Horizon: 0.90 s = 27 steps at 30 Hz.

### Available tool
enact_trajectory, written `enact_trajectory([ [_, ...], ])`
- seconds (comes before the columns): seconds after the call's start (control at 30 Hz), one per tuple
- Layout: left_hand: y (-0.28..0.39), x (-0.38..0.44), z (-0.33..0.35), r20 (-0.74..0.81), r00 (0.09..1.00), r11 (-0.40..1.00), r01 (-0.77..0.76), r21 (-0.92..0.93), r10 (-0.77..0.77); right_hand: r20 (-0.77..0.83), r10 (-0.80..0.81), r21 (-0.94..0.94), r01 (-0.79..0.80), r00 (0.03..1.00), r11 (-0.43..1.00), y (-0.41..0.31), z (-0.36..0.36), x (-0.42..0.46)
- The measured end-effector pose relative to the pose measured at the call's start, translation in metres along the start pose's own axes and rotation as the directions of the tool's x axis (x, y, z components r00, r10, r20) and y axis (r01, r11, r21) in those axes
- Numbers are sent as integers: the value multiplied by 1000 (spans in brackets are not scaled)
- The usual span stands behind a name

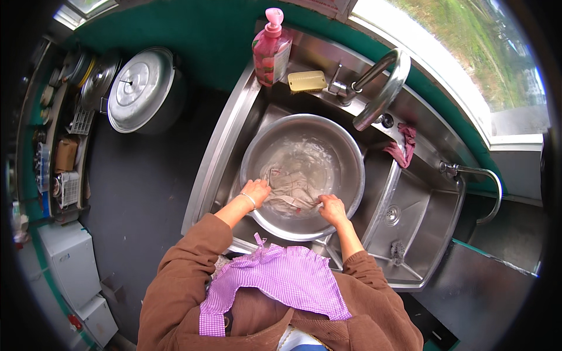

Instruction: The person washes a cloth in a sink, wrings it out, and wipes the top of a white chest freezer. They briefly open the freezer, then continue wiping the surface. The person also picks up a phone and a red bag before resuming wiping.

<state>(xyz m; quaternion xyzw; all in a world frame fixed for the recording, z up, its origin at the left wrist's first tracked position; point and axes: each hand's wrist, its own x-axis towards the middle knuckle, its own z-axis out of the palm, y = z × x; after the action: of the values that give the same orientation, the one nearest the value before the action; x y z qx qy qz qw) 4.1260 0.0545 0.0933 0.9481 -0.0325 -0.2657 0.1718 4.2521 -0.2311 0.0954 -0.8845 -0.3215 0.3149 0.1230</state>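
A round metal basin (303, 122) of cloudy water stands in the left bowl of a stainless steel sink. Beige cloth (292, 188) lies soaked in the water, bunched towards the basin's near side. My left hand (257, 193), a bracelet on its wrist, grips one edge of the cloth at the left. On the right, my right hand (332, 209) pinches the opposite edge near the basin wall. The cloth is spread between both hands, partly under water.
A pink pump bottle (270, 57) and a yellow soap box (307, 81) stand behind the basin. The curved faucet (377, 87) overhangs its far right. A maroon rag (403, 147) drapes the divider; a scourer (398, 253) lies in the right bowl. A lidded pot (142, 90) stands left.
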Motion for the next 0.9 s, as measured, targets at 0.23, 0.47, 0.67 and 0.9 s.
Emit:
enact_trajectory([
  [0.23, 24, -17, 15, -135, 991, 981, -7, -195, -20, 108, -131, -122, 144, 985, 982, -27, 80, 50],
  [0.47, 24, -30, 17, -62, 982, 914, 142, -380, -178, 275, 55, -89, -32, 960, 996, -51, 87, 54],
  [0.67, 17, -15, 36, 162, 871, 374, 359, -855, -464, -95, -196, 345, 217, 976, 913, -73, -10, 0],
  [0.9, 39, 70, 52, 468, 800, -745, 40, -666, -375, -30, -287, 266, 284, 957, 921, -97, -38, -47],
])
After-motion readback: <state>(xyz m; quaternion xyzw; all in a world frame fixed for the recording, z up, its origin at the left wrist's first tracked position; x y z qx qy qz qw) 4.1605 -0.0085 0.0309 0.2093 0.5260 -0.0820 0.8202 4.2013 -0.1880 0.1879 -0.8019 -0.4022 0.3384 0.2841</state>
